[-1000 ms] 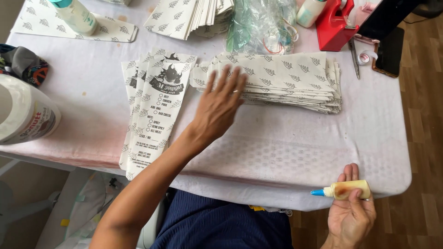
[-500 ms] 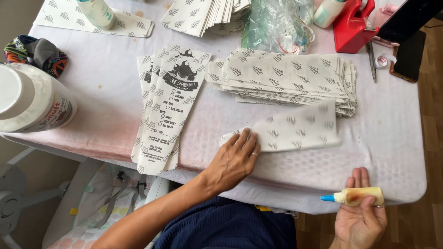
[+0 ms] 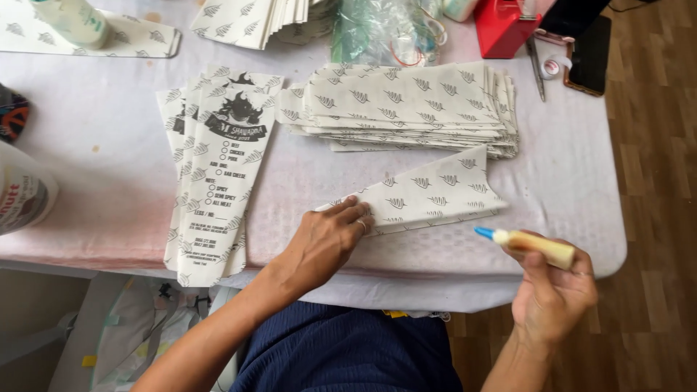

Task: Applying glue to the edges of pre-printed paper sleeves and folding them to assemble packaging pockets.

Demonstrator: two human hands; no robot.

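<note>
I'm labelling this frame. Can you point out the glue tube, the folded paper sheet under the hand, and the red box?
glue tube (image 3: 534,245), head view, middle of its body.
folded paper sheet (image 3: 435,190), head view, bare middle.
red box (image 3: 506,27), head view, front wall.

paper sleeve (image 3: 428,192) pulled nearer, glue tube (image 3: 534,245) raised

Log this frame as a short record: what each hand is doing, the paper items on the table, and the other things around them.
left hand: pressing flat on one end of a folded leaf-print paper sleeve
right hand: gripping a glue tube, blue tip pointing left, just off the sleeve
behind sleeve: stack of folded sleeves
left of it: printed flat sheets, fanned
far edge: red box, phone, plastic bag
surface: table with pale cloth
</note>
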